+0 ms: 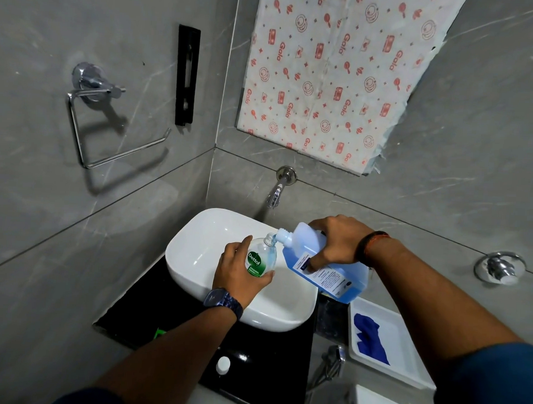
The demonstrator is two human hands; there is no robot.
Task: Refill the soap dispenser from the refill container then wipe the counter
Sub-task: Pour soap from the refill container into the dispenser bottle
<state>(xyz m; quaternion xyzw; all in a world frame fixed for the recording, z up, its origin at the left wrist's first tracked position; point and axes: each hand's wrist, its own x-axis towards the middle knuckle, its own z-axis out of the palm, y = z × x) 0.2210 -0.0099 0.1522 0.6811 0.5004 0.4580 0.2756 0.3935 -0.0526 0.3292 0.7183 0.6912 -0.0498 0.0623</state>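
My left hand grips a small clear soap dispenser bottle with a green label, held over the white basin with its pump off. A large blue refill container is tipped leftwards, its spout touching the bottle's open neck, and blue liquid runs in. My right hand is closed around the container's upper side. A blue cloth lies in a white tray at the right. The black counter surrounds the basin.
A white cap and a green item lie on the counter near the front. A wall tap juts out above the basin. A chrome towel ring hangs on the left wall. A spray hose sits below the tray.
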